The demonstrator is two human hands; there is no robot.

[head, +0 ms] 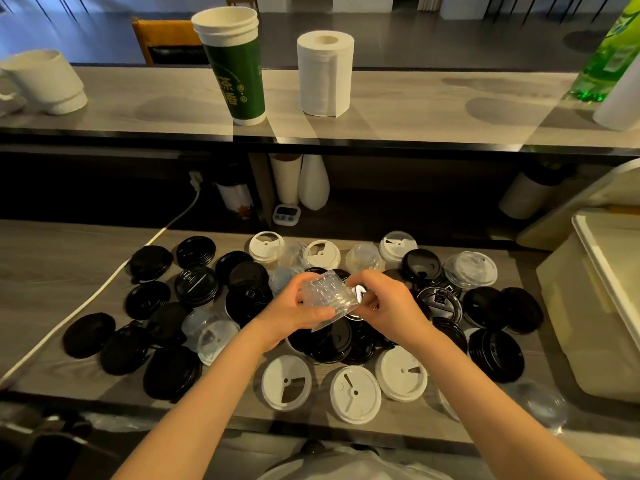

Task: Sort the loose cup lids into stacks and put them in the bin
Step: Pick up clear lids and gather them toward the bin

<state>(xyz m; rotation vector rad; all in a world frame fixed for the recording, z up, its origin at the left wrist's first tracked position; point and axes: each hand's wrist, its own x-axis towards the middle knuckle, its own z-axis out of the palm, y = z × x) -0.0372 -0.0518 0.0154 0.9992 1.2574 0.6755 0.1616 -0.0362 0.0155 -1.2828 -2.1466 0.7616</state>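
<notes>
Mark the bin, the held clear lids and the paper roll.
bin (569, 323): head view, its left side wall.
clear lids (327, 293): head view, middle of the held bunch.
paper roll (325, 79): head view, front of the roll.

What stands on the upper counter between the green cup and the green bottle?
In the head view, a white paper roll stands upright there, nearer the green cup than the green bottle.

Worktop: grey wood-grain, lower tier. Raised counter: same finish, dark front edge, crossed by pale bands of light. Beyond: wooden chair, dark seat, on dark grey floor.
</notes>
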